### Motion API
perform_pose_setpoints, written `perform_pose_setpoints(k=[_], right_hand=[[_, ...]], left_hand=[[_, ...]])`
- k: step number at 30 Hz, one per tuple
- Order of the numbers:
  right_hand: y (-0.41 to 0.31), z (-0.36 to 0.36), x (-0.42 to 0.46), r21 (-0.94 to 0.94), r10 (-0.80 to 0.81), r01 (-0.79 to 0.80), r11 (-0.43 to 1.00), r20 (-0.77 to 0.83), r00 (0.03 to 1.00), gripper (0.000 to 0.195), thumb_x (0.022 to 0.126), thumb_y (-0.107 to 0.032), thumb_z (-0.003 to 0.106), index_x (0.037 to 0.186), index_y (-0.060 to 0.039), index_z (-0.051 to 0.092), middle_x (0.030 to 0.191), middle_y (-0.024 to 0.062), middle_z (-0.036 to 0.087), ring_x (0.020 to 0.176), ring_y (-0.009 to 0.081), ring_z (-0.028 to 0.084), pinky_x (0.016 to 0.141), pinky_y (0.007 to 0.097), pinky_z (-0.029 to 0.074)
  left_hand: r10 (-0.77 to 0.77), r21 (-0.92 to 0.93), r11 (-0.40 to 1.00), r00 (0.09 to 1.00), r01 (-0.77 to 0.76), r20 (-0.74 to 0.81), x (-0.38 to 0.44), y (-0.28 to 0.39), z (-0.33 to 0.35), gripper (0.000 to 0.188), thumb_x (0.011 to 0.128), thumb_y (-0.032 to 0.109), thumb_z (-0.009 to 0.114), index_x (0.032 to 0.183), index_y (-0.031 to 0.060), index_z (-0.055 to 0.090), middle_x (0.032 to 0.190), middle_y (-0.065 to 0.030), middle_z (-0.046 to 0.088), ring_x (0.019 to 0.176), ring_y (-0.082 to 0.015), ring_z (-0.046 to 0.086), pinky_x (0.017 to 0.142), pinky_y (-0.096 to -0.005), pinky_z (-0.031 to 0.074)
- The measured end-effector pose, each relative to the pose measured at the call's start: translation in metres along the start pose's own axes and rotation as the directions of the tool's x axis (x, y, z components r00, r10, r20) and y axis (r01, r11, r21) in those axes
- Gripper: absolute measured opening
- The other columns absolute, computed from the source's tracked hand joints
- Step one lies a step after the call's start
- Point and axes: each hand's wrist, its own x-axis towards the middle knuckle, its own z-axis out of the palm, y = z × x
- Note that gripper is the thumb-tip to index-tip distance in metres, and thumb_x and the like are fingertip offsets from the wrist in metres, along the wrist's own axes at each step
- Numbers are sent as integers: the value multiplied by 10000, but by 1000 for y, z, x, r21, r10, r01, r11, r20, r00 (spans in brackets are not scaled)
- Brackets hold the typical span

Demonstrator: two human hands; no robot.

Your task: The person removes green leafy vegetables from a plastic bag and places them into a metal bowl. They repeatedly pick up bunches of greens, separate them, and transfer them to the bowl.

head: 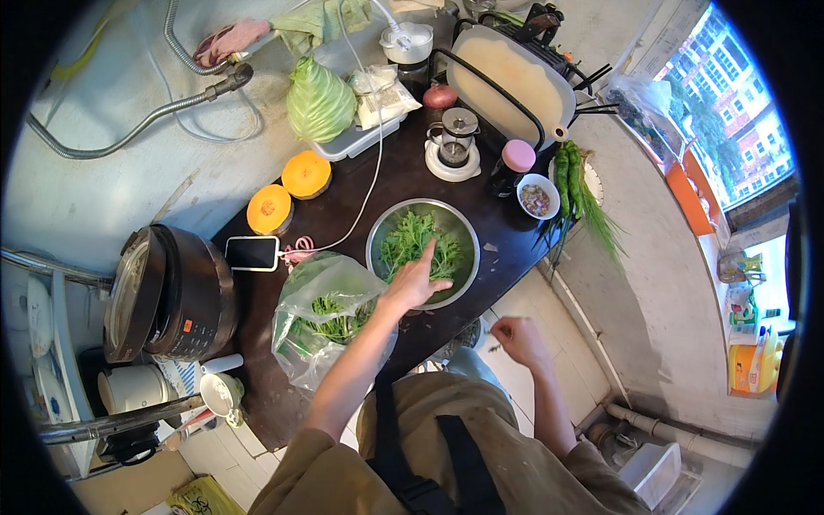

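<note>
My left hand (415, 280) reaches over a stainless steel bowl (474, 239) of feathery leafy greens (412, 239), its index finger pointing across the leaves and its thumb spread. Whether it touches the leaves cannot be told. Beyond the table's front edge, above the floor, my right hand (520, 341) has its fingers curled together around a small dark bit of plant (495, 349). A clear plastic bag (293, 293) of more greens and stems (335, 322) lies open left of the bowl, partly behind my left forearm.
A charging phone (252, 253) and two cut pumpkin pieces (270, 210) lie left of the bowl, near an electric cooker (193, 296). Behind stand a cabbage (320, 100), a glass press pot (456, 135) and a pink-lidded jar (515, 161). A small bowl (538, 197) and green peppers (569, 177) are at right.
</note>
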Motion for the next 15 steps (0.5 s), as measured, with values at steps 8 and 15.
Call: perform_pose_setpoints(k=[8,15], right_hand=[[109,140,7,-63,-70,71,995,31,997,284,703,-168,584,985,-158,618,863,198,615,840,334,591,751,417,482],[75,128,34,-272,100,21,962,425,900,192,735,-191,523,850,-103,648,873,167,621,856,322,589,760,418,470]], left_hand=[[95,-693,721,991,-7,89,-78,-40,-72,228,870,172,540,1014,1,582,876,-77,633,787,-123,594,653,-231,463],[-377,-45,924,925,379,47,-149,-131,-55,206,822,196,570,990,88,622,870,-88,644,795,-217,614,711,-311,480]])
